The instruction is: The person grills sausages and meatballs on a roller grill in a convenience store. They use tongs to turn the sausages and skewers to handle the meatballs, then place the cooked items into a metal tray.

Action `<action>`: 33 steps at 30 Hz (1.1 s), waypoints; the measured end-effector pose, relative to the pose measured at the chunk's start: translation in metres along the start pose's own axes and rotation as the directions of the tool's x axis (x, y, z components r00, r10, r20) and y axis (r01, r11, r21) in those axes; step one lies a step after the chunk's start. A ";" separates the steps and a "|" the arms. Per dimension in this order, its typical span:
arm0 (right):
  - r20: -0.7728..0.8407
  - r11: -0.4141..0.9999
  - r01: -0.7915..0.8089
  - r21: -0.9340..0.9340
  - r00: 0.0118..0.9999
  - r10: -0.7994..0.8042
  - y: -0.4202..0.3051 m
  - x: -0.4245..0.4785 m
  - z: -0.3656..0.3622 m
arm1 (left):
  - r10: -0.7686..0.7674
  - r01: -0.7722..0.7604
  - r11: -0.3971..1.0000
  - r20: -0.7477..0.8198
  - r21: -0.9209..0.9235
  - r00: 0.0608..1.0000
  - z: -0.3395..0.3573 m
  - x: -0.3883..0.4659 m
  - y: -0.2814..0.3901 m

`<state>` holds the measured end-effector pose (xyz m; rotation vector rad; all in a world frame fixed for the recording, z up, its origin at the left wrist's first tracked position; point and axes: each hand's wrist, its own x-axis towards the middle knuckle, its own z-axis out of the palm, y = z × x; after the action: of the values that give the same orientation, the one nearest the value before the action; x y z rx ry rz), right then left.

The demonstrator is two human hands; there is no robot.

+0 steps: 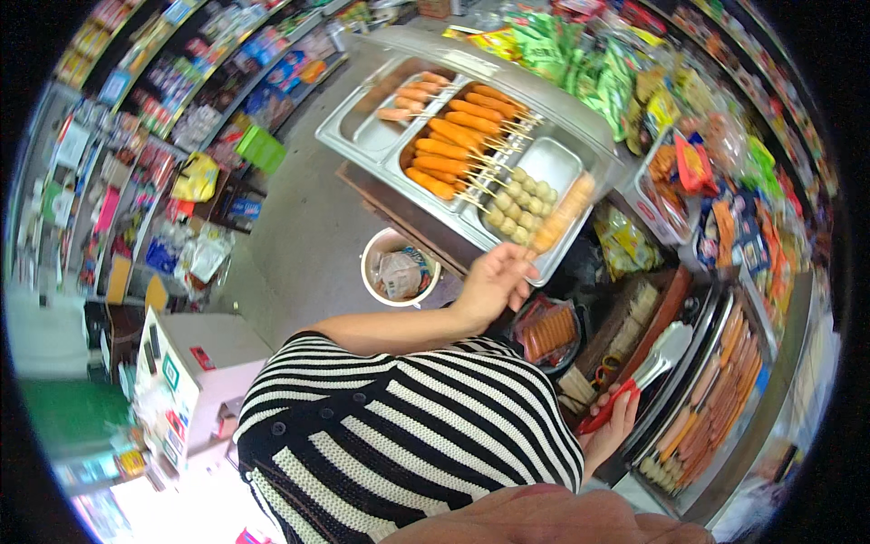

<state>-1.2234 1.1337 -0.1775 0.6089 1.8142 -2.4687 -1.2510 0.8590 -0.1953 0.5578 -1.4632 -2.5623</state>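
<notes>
My left hand (497, 282) pinches the stick end of a long golden-brown food skewer (565, 211), blurred, at the right edge of a divided stainless-steel tray (442, 228). Beside it, in the same compartment, lie skewers of pale green balls (522, 204). The middle compartment holds many orange skewered sausages (462, 139), and the far-left one several pinkish skewered sausages (412, 96). A clear plastic lid (571, 102) stands raised over the tray's back. My right hand (615, 425) grips red-handled metal tongs (646, 374), tips pointing up and away from me.
To my right, a roller grill (714, 401) carries sausages and ball skewers. Packaged sausages (547, 333) sit below the tray. A white bucket (401, 266) with wrappers stands on the floor. Snack bags (564, 61) crowd behind the tray; stocked shelves (204, 75) line the left.
</notes>
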 end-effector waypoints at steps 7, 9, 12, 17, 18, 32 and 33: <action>0.060 0.997 -0.063 -0.046 0.996 0.065 0.008 0.017 -0.005 | 0.286 -0.372 0.927 -0.563 -0.042 0.775 -0.108 0.092 0.072; 0.013 0.994 -0.056 -0.092 0.998 0.058 0.006 0.017 -0.002 | 0.210 -0.362 0.928 -0.679 -0.088 0.703 -0.139 0.134 0.087; -0.004 0.997 -0.013 -0.077 1.000 0.013 0.003 0.014 -0.001 | -0.036 -0.285 0.915 -0.759 -0.287 0.650 -0.176 0.189 0.102; -0.086 1.000 0.001 0.009 0.996 0.000 -0.003 0.002 -0.014 | -0.096 -0.170 0.932 -0.668 -0.321 0.738 -0.231 0.249 0.104; -0.119 1.000 0.002 0.017 0.993 0.000 -0.005 -0.003 -0.018 | -0.061 -0.132 0.955 -0.611 -0.267 0.789 -0.245 0.255 0.103; -0.275 0.989 0.088 -0.115 0.954 -0.117 -0.019 -0.017 -0.028 | 0.530 -0.430 0.821 -0.221 0.375 0.819 -0.107 0.116 0.056; -0.279 0.980 0.104 -0.172 0.948 -0.150 -0.022 -0.013 -0.030 | 0.505 -0.432 0.828 -0.138 0.357 0.852 -0.082 0.097 0.043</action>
<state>-1.2080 1.1655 -0.1610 0.9143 2.1913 -2.3871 -1.3114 0.7418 -0.2199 0.4342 -1.6822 -1.8373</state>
